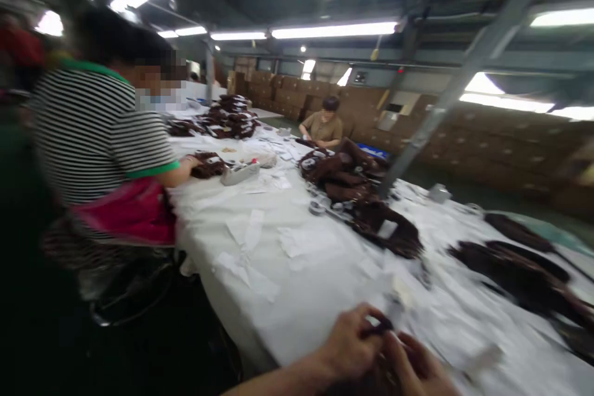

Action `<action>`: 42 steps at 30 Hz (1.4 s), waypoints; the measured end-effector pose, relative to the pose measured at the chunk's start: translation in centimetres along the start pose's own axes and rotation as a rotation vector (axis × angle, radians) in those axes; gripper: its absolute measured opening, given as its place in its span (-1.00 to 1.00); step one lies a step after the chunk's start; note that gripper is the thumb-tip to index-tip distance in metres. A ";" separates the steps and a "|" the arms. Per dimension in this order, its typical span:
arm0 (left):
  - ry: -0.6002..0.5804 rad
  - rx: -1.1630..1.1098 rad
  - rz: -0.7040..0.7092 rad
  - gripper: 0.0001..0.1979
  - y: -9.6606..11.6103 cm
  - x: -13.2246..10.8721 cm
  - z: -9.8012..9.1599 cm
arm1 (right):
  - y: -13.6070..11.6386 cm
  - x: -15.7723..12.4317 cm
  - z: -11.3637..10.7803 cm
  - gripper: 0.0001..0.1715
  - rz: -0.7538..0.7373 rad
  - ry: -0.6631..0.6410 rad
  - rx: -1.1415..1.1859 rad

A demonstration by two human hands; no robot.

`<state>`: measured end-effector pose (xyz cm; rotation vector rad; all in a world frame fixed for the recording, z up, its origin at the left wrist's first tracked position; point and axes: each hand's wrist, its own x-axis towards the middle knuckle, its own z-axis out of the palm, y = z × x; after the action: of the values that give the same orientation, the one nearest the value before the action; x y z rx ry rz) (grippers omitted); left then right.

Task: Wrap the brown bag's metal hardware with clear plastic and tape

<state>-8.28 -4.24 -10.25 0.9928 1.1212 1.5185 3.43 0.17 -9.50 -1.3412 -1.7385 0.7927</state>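
Observation:
At the lower edge of the head view, my left hand (352, 343) is closed, with thumb and forefinger pinching a small dark piece (380, 325). Close against it on the right, my right hand (417, 368) also has its fingers bent together. Below and between both hands shows a dark brown fabric item (371, 380), mostly hidden by the fingers and the frame's edge. Motion blur hides the detail of what the fingertips grip. The hands are over the near edge of a table covered in white cloth (288, 297).
Piles of dark brown items (343, 173) with white tags lie along the table, and more brown pieces (515, 266) rest at right. White papers (250, 229) are scattered left of centre. A co-worker in stripes (93, 130) sits at left, another person (325, 127) farther back. A slanted metal post (445, 105) rises at right.

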 end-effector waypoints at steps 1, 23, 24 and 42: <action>-0.001 0.002 0.029 -0.67 0.2 -0.4 0.0 | -0.1 -0.9 -0.8 -0.31 0.016 0.035 -0.018; -0.100 0.455 0.270 -0.67 -0.2 -2.1 -0.7 | 1.1 -2.2 -2.1 -0.69 -0.288 0.034 -0.103; -0.100 0.470 0.270 -0.68 -0.3 -2.2 -0.6 | 1.4 -2.1 -2.0 -0.68 -0.305 0.067 -0.115; -0.093 0.158 0.116 -0.56 -2.2 -0.1 -1.1 | 3.2 -2.3 0.0 -0.73 -0.866 0.165 -0.460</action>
<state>-8.77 -4.30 -12.66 1.2422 1.1477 1.4756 5.25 -1.26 -12.67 -0.7329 -2.1609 -0.2049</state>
